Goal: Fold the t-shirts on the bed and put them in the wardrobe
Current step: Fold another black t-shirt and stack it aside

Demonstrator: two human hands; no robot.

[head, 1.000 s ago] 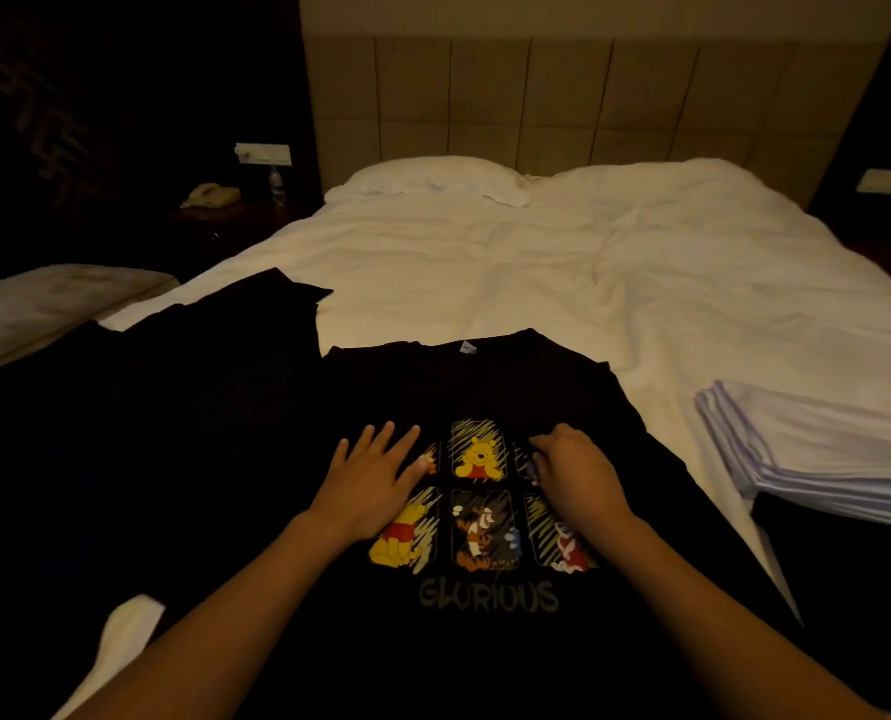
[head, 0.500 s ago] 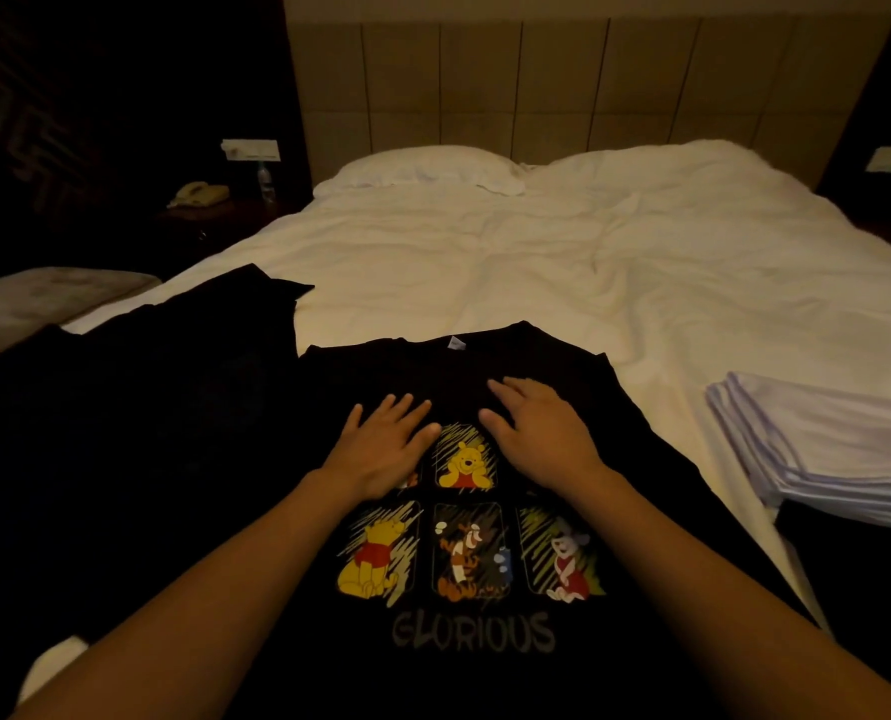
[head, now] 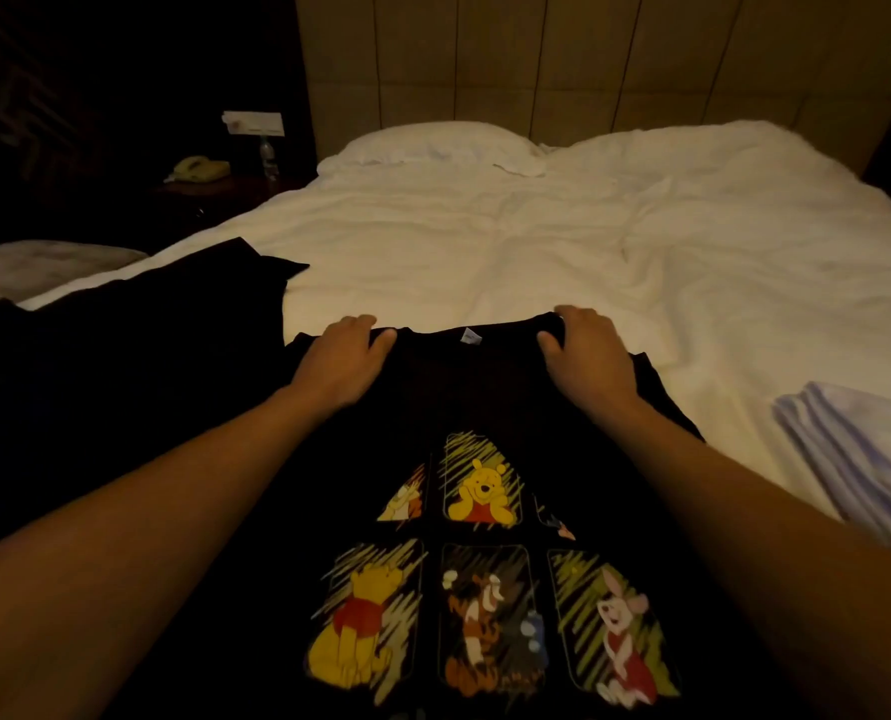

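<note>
1. Where white bed (head: 485,241) fills a dim room: black t-shirt (head: 464,397) spread at its near edge.
2. Left hand (head: 342,363), right hand (head: 583,356) gripping its shoulders.
3. Beside bed's head: nightstand telephone (head: 199,169).

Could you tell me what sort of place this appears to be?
Probably a hotel bedroom: a wide bed with white bedding and pillow, a padded headboard, and a telephone on the nightstand beside it.

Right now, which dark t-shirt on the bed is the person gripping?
The printed t-shirt with cartoon panels; both hands grip its shoulders. The plain black garment lies untouched.
</note>
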